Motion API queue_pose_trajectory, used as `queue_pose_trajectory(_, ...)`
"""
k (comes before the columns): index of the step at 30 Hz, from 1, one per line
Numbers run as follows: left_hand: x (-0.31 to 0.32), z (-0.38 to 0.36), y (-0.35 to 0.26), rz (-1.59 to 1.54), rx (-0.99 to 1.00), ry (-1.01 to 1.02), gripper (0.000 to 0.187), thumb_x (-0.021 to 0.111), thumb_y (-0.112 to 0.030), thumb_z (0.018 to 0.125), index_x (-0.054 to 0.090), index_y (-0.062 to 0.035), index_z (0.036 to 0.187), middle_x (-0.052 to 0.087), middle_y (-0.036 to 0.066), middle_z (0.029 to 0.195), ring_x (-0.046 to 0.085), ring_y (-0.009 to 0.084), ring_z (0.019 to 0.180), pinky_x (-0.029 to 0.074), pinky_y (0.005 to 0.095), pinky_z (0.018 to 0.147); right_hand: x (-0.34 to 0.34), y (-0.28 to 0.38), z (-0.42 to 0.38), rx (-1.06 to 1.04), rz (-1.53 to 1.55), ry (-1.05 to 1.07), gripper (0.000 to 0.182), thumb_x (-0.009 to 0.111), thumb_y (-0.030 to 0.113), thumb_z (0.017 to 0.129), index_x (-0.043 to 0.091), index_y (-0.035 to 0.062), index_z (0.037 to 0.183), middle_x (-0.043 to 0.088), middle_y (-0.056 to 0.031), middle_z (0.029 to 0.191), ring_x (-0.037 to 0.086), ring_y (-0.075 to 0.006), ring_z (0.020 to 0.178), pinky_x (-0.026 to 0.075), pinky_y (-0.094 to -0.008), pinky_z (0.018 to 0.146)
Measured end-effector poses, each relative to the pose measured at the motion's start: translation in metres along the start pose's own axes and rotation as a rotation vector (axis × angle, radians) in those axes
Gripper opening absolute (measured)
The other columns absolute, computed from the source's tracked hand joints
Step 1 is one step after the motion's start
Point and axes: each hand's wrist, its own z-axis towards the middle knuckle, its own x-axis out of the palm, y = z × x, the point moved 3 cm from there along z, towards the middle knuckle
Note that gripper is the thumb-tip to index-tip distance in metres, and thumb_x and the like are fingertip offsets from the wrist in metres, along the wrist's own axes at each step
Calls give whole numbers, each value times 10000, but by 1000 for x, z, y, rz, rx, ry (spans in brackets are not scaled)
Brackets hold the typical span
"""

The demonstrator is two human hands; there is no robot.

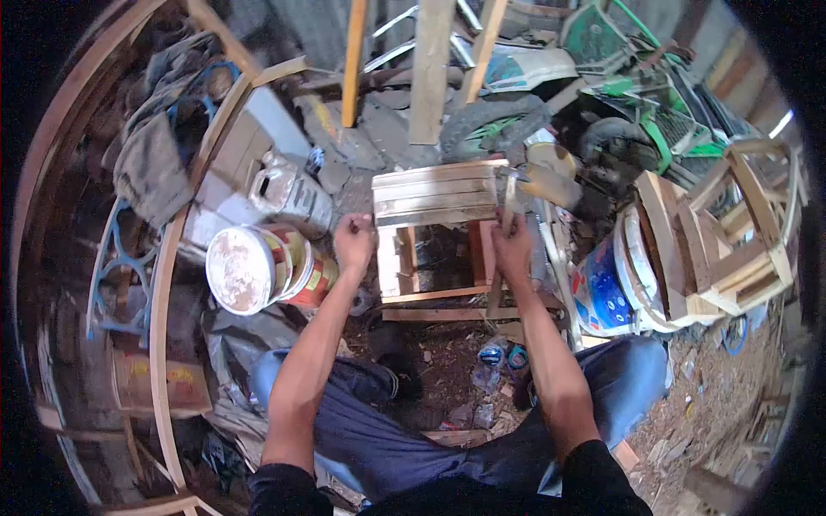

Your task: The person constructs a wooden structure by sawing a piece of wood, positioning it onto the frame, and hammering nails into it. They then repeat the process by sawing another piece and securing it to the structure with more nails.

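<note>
A slatted wooden crate-like frame (437, 191) stands between my knees, its upper part covered with pale slats and its lower part open. My left hand (354, 242) is closed at the crate's left side, fingers bent together; what they hold, if anything, is too small to name. On the right side my right hand (514, 249) is wrapped round the wooden handle of a hammer (509, 193), which points upward along the crate's right edge, its head near the top corner.
Left of the crate are a lidded bucket (241, 270) and a dirty white jug (291, 194). A blue bucket (607, 284) and wooden frames (731, 232) stand at right. Wooden boards (430, 77) and green scrap (658, 129) lie beyond. Small litter (492, 354) lies on the dirt floor.
</note>
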Motion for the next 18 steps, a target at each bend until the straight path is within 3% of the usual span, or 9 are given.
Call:
queue_pose_trajectory(2,5,-1,3,17,-26,72,170,638,-178,870,652,-12,906,675,104,809,616,182,733,479,307,698,-1,-4,0,31,14,-18,308,629,72,821,597,-8,1117,665,-140,1035,637,-209,947,480,-335,832)
queue_pose_trajectory(4,8,-3,-1,68,-10,63,165,649,-166,864,659,-5,902,671,88,788,601,156,716,472,294,693,-1,3,-2,-25,64,-50,325,661,125,786,582,-30,1060,648,-218,940,639,-360,894,485,-408,775)
queue_pose_trajectory(9,8,-3,-11,41,-40,98,118,628,-101,882,620,17,879,652,60,815,592,114,727,470,252,685,-3,6,-2,-62,-28,-82,356,655,134,785,561,-26,1088,655,-228,927,643,-387,893,488,-439,766)
queue_pose_trajectory(12,8,-5,-10,12,-86,114,111,629,-96,880,622,15,884,648,54,810,598,114,734,473,247,680,-4,7,-3,42,-29,-30,358,655,155,783,557,-5,1088,648,-228,910,635,-409,888,486,-456,767)
queue_pose_trajectory(18,10,8,13,-128,22,51,131,640,-95,863,637,35,874,662,74,787,576,109,712,476,283,681,-9,19,-6,8,53,-45,344,658,167,776,548,14,1064,649,-238,923,630,-425,895,481,-476,770)
